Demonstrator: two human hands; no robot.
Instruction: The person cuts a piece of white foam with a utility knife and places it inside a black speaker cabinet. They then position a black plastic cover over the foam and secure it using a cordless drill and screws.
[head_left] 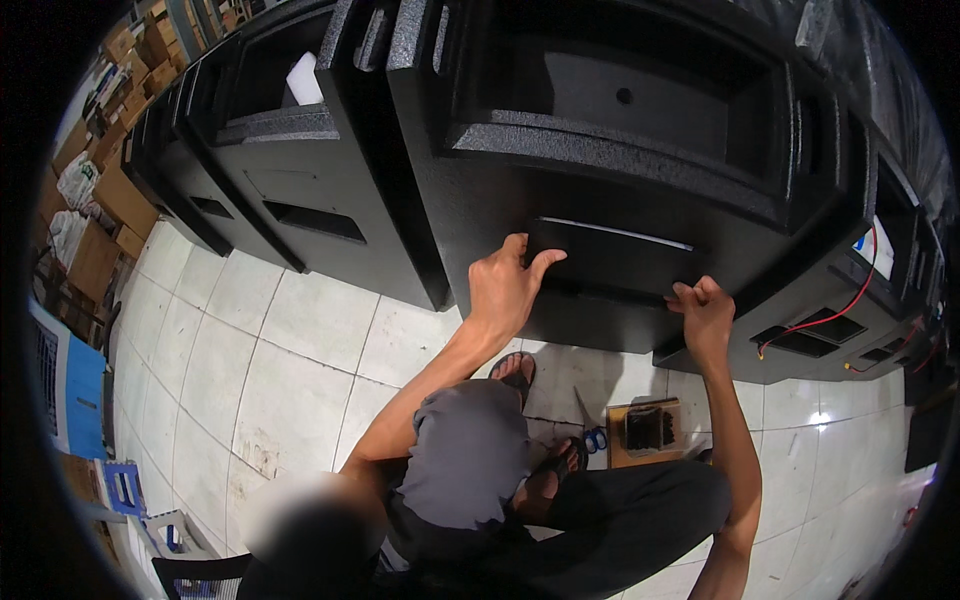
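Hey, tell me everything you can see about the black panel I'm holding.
The black panel is thin, flat and roughly rectangular, with a plain dark face; its material is unclear. A pale line runs along its upper edge. It is at the front of the large black cabinet, below the recess, though I can't tell whether it lies flush. Your left hand grips its left end, thumb at the face; your right hand pinches it near the lower right corner.

Hands (503,285) (708,318); black panel (612,265) between them
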